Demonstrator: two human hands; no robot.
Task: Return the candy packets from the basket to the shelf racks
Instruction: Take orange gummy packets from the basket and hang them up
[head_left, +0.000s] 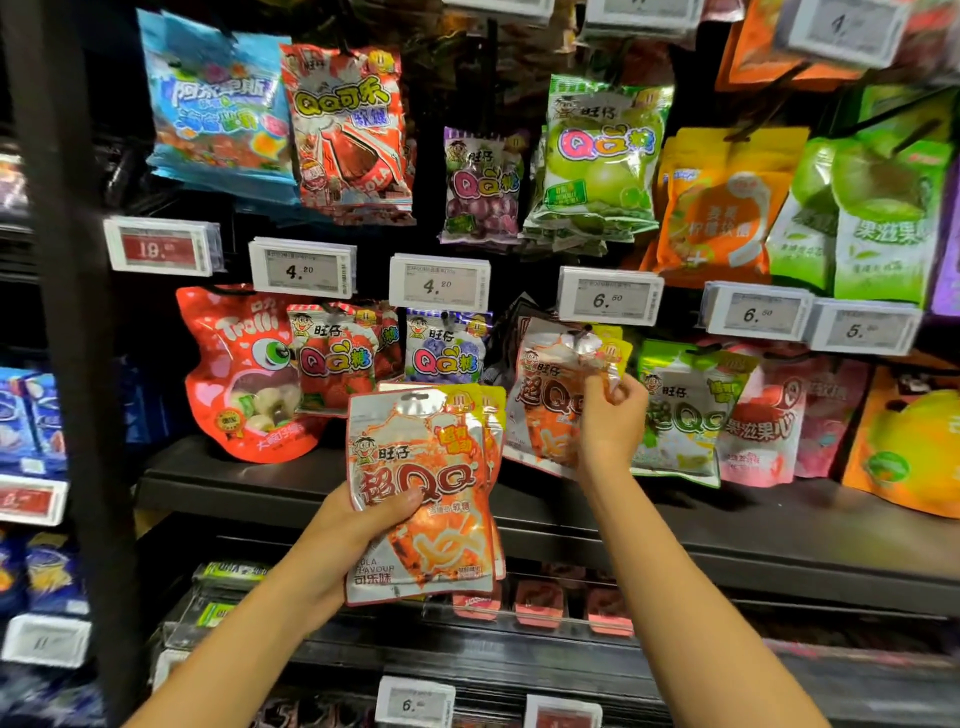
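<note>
Shelving: a dark shop rack (363, 486) fills the view, with rows of hanging candy bags, each row over a line of white price tags (439, 280).
Lower ledges: flat packs and more tags lie near, under the hanging rows.
Packets in hand: a small stack of orange cola packets (423, 493), held upright in front of the rack, centre.
Packet at hook: one matching packet (558, 395) hangs tilted on the peg under the 6.50 tag (610, 296), right of centre.
Left hand (358, 525): clamped on the stack, thumb across its face.
Right hand (613, 415): pinching the top corner of the tilted packet.
Basket: not in view.
Progress: judged partway; one packet is going on, and the held stack remains.
</note>
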